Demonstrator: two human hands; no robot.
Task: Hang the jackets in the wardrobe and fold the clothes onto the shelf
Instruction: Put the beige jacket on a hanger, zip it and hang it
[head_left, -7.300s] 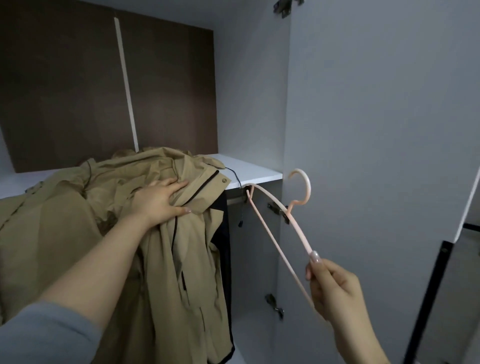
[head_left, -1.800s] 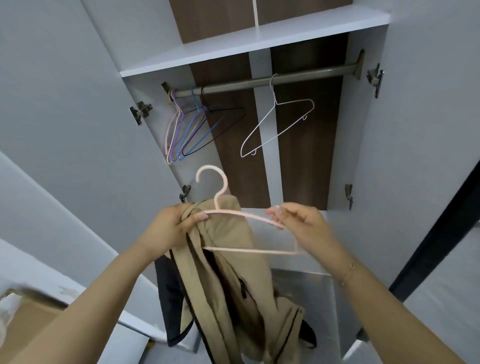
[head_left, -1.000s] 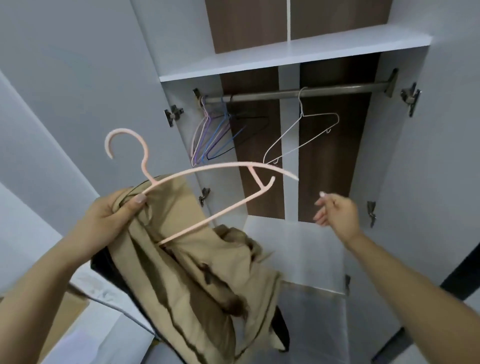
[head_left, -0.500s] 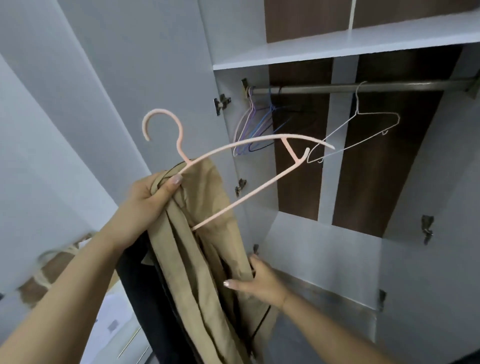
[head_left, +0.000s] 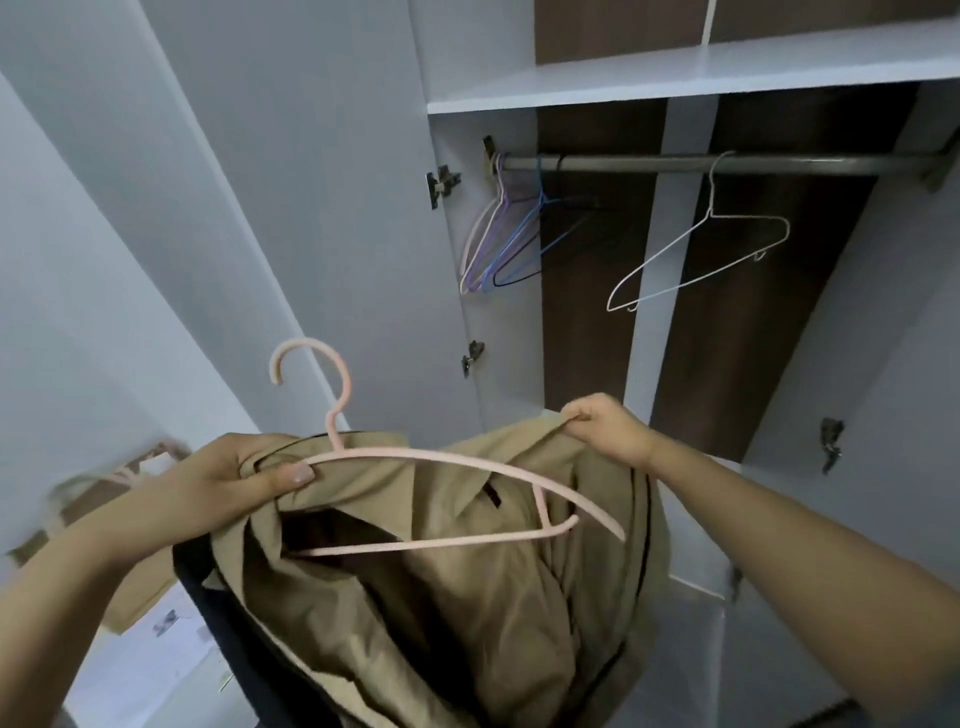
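Observation:
A khaki jacket (head_left: 467, 597) with dark lining hangs spread between my two hands in front of the open wardrobe. My left hand (head_left: 244, 478) grips the jacket's left collar edge together with the left arm of a pink plastic hanger (head_left: 441, 460), whose hook points up. My right hand (head_left: 608, 428) pinches the jacket's other shoulder edge and holds it up. The hanger lies across the jacket's open neck, not inside the shoulders. The grey hanging rail (head_left: 727, 163) runs across the wardrobe above.
Several coloured wire hangers (head_left: 498, 244) bunch at the rail's left end; a white wire hanger (head_left: 696, 260) hangs further right. A white shelf (head_left: 675, 78) sits above the rail. The wardrobe's left door (head_left: 311, 208) stands open. A brown paper bag (head_left: 130, 545) sits low at the left.
My right hand has come up from the jacket's lower part and taken hold of its right shoulder edge, spreading the jacket open. The hanger has tipped down level across the collar.

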